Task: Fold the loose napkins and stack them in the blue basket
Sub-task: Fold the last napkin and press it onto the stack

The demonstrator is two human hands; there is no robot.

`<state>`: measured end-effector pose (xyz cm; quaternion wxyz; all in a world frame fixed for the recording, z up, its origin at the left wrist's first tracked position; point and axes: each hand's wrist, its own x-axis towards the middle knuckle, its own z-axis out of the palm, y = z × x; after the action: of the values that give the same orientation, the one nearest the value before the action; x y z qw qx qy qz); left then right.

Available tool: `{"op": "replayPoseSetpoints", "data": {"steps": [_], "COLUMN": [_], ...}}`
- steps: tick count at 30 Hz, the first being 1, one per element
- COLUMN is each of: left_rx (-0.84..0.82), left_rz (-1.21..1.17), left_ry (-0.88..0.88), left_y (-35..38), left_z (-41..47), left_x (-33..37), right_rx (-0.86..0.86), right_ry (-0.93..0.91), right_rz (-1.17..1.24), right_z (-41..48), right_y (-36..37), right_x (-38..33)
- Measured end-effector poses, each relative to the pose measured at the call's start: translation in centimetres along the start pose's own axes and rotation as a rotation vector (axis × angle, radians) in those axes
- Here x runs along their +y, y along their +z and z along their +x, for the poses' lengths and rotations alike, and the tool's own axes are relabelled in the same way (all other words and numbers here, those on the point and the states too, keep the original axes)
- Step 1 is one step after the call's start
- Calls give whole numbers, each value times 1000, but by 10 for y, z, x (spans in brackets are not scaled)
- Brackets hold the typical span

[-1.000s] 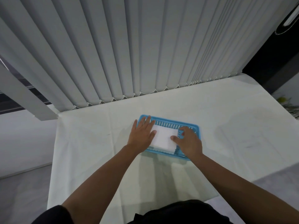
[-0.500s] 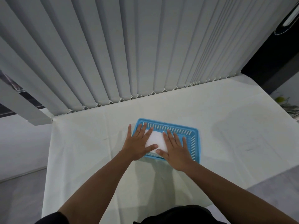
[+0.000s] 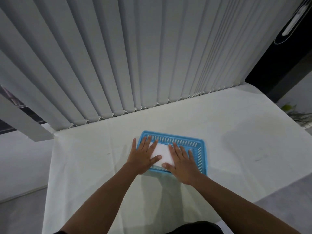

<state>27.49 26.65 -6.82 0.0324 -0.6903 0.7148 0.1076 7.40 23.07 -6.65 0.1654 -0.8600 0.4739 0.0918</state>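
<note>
A blue slotted basket stands in the middle of the table. Inside it lies a white stack of folded napkins. My left hand lies flat with straight fingers on the stack's left side, its little finger out over the basket's left rim. My right hand presses flat on the stack's right side, fingers spread. Both hands cover most of the napkins; only a white strip shows between them. I see no loose napkin on the table.
A white cloth covers the table. Grey vertical blinds hang along the far edge. The table's left edge drops to a grey floor. A green plant shows at the far right.
My right hand went from curled at the stack's right edge to flat on top. My left hand stays flat on the stack. The camera view shifted a little.
</note>
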Motion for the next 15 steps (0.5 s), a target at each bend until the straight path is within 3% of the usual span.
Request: {"op": "replayPoseSetpoints", "data": {"steps": [6,10,13,15], "left_rx": [3,96,232,235], "left_rz": [31,23,-36,-170], "left_ry": [-13,-42,-177,-292], "left_y": [2,1,3,5], "left_z": [-1,-7,-13,-13], "left_x": [-1,-9,-15,-16], "right_rx": [2,31,142,275], "right_ry": [-1,19,72,166], "right_rz": [-27,-32,19,116], "right_z": [-5,-14,-27,-35], "right_y": [-2,-7,-11,-11], "right_x": [8,20,33,41]}}
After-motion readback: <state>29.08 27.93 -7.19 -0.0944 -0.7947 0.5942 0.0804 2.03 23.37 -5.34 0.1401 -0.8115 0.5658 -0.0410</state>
